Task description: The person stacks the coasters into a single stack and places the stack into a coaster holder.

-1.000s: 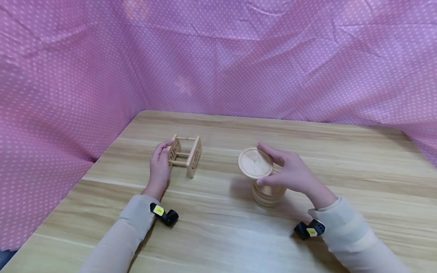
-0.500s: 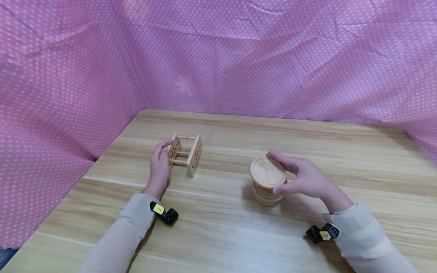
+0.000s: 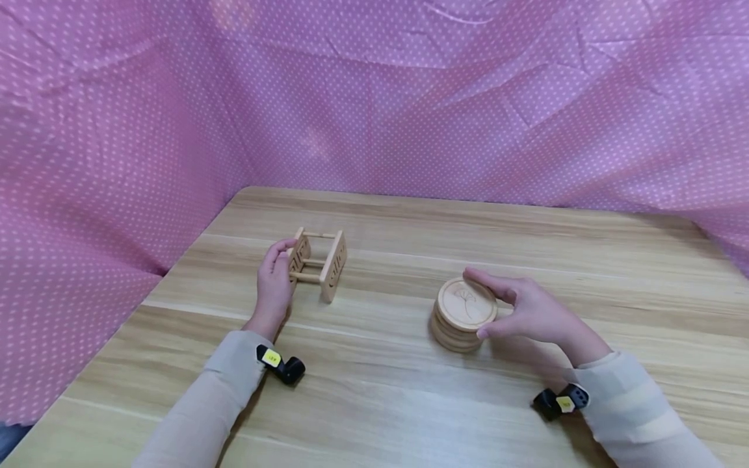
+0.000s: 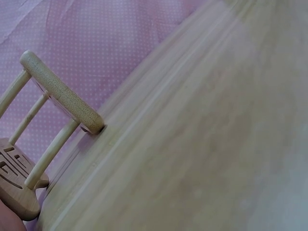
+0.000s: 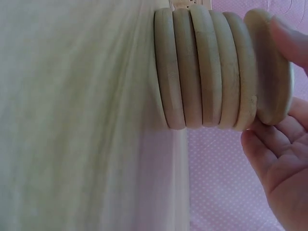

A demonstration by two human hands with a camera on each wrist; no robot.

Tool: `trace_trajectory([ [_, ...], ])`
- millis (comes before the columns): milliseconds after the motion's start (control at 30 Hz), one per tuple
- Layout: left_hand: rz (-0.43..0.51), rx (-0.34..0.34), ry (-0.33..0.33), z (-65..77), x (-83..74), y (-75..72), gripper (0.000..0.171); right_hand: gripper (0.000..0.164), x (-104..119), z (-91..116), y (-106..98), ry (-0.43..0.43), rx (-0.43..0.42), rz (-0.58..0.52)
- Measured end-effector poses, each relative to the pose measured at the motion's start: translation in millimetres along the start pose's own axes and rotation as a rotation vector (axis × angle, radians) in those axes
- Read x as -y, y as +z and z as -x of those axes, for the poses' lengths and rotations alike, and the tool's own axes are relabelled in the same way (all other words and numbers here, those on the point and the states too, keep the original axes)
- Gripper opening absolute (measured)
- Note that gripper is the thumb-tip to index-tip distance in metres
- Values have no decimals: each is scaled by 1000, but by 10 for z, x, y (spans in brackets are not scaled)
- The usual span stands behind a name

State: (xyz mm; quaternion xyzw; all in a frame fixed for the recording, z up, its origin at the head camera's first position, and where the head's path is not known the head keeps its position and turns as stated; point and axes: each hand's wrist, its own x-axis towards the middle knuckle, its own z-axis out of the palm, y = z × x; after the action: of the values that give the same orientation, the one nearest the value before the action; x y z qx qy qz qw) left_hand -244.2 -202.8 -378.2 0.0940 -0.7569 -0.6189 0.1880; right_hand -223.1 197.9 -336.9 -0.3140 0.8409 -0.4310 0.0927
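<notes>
Pale wood, smooth and round-edged: one disc (image 3: 467,303), incised with a fan-shaped leaf, pinched at its rim between thumb and fingers of the right hand (image 3: 529,312). It sits over a stack (image 3: 450,338) of five like discs, tilted against them; from the side, a wedge of space shows beneath it. The leaf's fan points away from the person, its stem back towards them; the stack's axis is vertical.

Item, one rack (image 3: 333,268): two upright fretwork panels joined by slim round rods (image 3: 305,277), panels running lengthwise near to far. The left hand (image 3: 272,289) touches its left panel, fingers bent; I cannot tell whether they grip.

Wood-grained tabletop (image 3: 374,390), a broad stretch of it between rack and stack, its far edge well beyond both. Pink dotted cloth (image 3: 374,117), creased, hangs behind.
</notes>
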Motion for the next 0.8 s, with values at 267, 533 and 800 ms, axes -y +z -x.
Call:
trace_trajectory([
  [267, 12, 10, -15, 7, -5, -9, 33, 90, -37, -18, 37, 20, 16, 25],
  [533, 11, 69, -21, -10, 54, -71, 33, 90, -37, 13, 152, 13, 6, 15],
  [800, -23, 119, 10, -24, 80, -188, 34, 89, -2, 41, 254, 23, 14, -7],
])
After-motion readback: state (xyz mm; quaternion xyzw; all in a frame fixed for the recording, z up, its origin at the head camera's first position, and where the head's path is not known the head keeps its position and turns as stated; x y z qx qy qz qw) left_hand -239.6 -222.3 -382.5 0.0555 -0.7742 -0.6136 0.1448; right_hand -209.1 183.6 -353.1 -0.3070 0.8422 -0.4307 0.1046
